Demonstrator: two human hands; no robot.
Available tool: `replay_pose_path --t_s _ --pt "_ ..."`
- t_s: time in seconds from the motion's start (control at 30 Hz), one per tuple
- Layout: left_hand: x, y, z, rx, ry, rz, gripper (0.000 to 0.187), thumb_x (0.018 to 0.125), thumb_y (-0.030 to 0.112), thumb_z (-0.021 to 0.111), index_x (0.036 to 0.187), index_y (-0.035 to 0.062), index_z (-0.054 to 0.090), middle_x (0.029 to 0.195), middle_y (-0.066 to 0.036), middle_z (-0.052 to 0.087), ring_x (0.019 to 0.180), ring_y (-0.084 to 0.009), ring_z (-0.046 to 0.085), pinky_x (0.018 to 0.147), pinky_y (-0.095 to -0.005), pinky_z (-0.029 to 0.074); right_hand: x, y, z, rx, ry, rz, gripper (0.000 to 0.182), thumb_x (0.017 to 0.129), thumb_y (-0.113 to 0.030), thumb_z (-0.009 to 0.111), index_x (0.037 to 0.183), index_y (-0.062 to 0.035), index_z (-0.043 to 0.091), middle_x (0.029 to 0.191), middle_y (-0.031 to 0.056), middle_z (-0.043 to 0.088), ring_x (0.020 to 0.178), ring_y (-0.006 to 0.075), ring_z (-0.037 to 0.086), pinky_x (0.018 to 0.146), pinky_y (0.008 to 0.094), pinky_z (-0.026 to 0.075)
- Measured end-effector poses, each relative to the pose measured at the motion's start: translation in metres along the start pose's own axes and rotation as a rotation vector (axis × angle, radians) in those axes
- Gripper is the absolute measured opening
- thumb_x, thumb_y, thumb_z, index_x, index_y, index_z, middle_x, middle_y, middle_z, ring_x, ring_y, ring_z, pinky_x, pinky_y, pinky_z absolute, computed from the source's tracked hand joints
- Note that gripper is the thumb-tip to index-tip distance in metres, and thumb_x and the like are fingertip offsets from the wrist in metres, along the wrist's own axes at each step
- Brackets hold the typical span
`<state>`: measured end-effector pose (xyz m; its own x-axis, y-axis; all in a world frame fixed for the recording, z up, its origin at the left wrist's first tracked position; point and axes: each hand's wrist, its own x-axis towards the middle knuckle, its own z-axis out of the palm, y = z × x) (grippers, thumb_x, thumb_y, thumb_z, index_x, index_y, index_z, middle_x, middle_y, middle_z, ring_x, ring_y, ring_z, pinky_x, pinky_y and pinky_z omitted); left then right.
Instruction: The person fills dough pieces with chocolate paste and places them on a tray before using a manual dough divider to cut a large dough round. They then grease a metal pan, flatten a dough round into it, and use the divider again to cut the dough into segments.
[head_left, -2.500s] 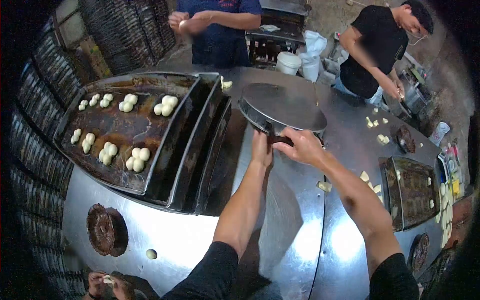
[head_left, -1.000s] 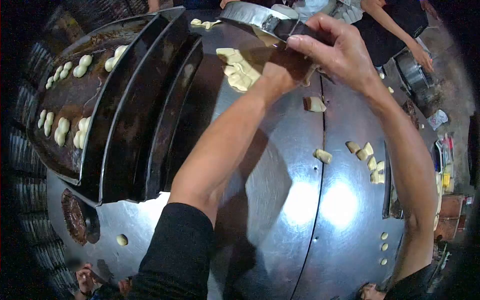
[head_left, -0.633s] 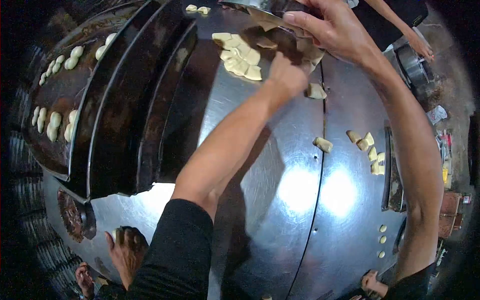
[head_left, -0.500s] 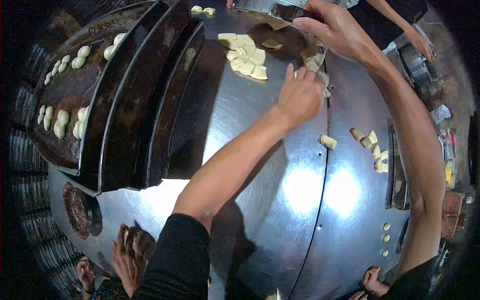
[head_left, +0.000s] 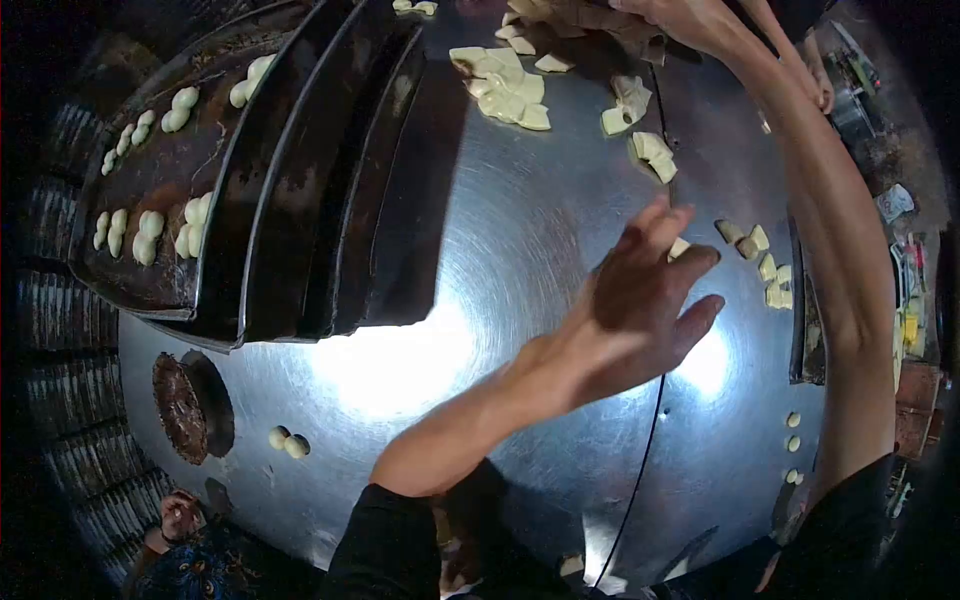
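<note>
Left hand (head_left: 640,300): open, fingers spread | right hand (head_left: 682,14): cropped—grip unclear | round white dough balls (head_left: 147,249): clustered atop black metal tray stack (head_left: 268,230) | flat cream dough pieces (head_left: 508,100): right of stack—loose, ungrouped

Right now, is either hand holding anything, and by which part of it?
The left hand is open, holding nothing visible. The right hand runs off the top edge, so whether it holds anything cannot be told.
</note>
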<state>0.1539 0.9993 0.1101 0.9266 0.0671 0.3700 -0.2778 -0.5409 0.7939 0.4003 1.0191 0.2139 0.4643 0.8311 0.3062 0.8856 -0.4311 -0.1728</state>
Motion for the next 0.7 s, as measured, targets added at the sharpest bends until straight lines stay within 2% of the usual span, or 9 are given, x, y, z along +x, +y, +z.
replay_pose_path --t_s 0.17,0.2,0.23,0.3,0.33,0.43,0.47,0.6,0.7 --pt "-0.014 0.01 -0.001 -0.055 0.024 0.047 0.035 0.088 0.023 0.064 0.112 -0.0015 0.06 0.136 -0.023 0.04 0.13 -0.0392 0.036 0.106 -0.0452 0.037 -0.001 0.014 0.001 -0.148 -0.078 0.0 0.031 0.081 -0.018 0.068 0.096 0.0075 0.062 0.078 0.0249 0.063 0.076 0.0342 0.064 0.067 0.0428 0.048" --pt "-0.017 0.014 0.001 -0.067 0.039 0.036 0.034 0.087 0.021 0.065 0.112 -0.0016 0.06 0.135 -0.024 0.041 0.131 -0.0408 0.036 0.105 -0.0465 0.038 0.0 0.011 -0.005 -0.18 -0.194 0.122 0.034 0.079 -0.023 0.07 0.1 0.004 0.065 0.091 0.023 0.065 0.093 0.0329 0.063 0.082 0.0478 0.046" --pt "-0.021 0.017 0.003 -0.056 0.042 0.038 0.034 0.087 0.021 0.065 0.112 -0.0016 0.06 0.135 -0.024 0.041 0.131 -0.0408 0.036 0.105 -0.0465 0.038 -0.004 0.025 0.002 -0.176 -0.185 0.115 0.034 0.079 -0.023 0.07 0.1 0.004 0.065 0.091 0.023 0.065 0.093 0.0329 0.063 0.082 0.0478 0.046" --pt "-0.029 0.022 0.006 -0.159 0.076 0.041 0.033 0.086 0.019 0.066 0.112 -0.0006 0.061 0.134 -0.025 0.043 0.131 -0.0428 0.036 0.104 -0.0488 0.038 -0.009 0.067 0.033 -0.225 0.107 -0.245 0.034 0.084 -0.026 0.068 0.101 0.0017 0.059 0.078 0.0152 0.064 0.074 0.0295 0.064 0.067 0.0371 0.047" --pt "-0.033 0.025 0.007 -0.19 0.081 0.023 0.034 0.086 0.02 0.066 0.113 0.0008 0.061 0.134 -0.025 0.044 0.131 -0.0441 0.035 0.104 -0.0503 0.037 -0.017 0.048 0.029 -0.193 0.038 -0.106 0.037 0.083 -0.025 0.068 0.106 0.0021 0.057 0.084 0.0222 0.062 0.083 0.0405 0.06 0.072 0.0432 0.046" --pt "-0.044 0.033 0.008 -0.25 0.065 0.002 0.032 0.087 0.019 0.064 0.115 0.002 0.061 0.135 -0.024 0.044 0.131 -0.0424 0.036 0.105 -0.0495 0.037 -0.025 0.058 0.039 -0.257 0.065 -0.09 0.037 0.084 -0.029 0.064 0.107 -0.001 0.057 0.094 0.0205 0.064 0.092 0.0392 0.061 0.079 0.0467 0.047" --pt "-0.048 0.037 0.007 -0.268 0.067 0.012 0.031 0.087 0.017 0.064 0.115 0.0027 0.061 0.135 -0.023 0.044 0.132 -0.0411 0.036 0.105 -0.0485 0.037 -0.027 0.054 0.039 -0.258 0.019 0.014 0.039 0.084 -0.031 0.064 0.107 -0.0014 0.055 0.096 0.0202 0.063 0.094 0.04 0.059 0.08 0.0474 0.046" --pt "-0.07 0.054 -0.002 -0.375 0.217 0.012 0.033 0.085 0.01 0.064 0.117 0.0027 0.061 0.131 -0.019 0.051 0.127 -0.0374 0.045 0.104 -0.0477 0.039 -0.024 0.073 0.049 -0.238 0.018 0.023 0.04 0.084 -0.033 0.064 0.107 -0.0018 0.055 0.094 0.0209 0.063 0.093 0.0408 0.059 0.079 0.0479 0.045" --pt "-0.087 0.077 -0.017 -0.504 0.289 -0.039 0.033 0.084 0.007 0.063 0.117 0.0018 0.061 0.13 -0.018 0.053 0.127 -0.0361 0.046 0.103 -0.049 0.04 -0.018 0.091 0.055 -0.2 0.139 -0.027 0.038 0.083 -0.033 0.065 0.104 -0.002 0.056 0.094 0.0217 0.062 0.093 0.0409 0.059 0.078 0.0481 0.045"
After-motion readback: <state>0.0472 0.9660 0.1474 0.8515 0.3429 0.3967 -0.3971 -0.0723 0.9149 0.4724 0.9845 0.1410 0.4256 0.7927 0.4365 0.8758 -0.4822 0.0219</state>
